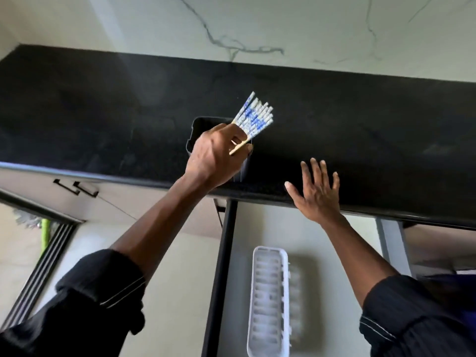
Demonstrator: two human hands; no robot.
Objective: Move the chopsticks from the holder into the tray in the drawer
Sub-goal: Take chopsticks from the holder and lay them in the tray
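Several chopsticks (253,117) with blue-and-white patterned tops stand bunched in a black holder (199,130) on the black countertop. My left hand (217,158) is closed around the bunch just above the holder, hiding most of the holder. My right hand (318,190) hovers flat over the counter's front edge, fingers spread, holding nothing. Below the counter the drawer (334,253) stands pulled out, and a long white slotted tray (269,302) lies in it, lengthwise.
The black countertop (360,140) runs across the view, with a white marbled wall (257,27) behind it. Cabinet doors with black handles (77,188) sit at the left under the counter. The drawer's dark left side (221,266) runs down beside the tray.
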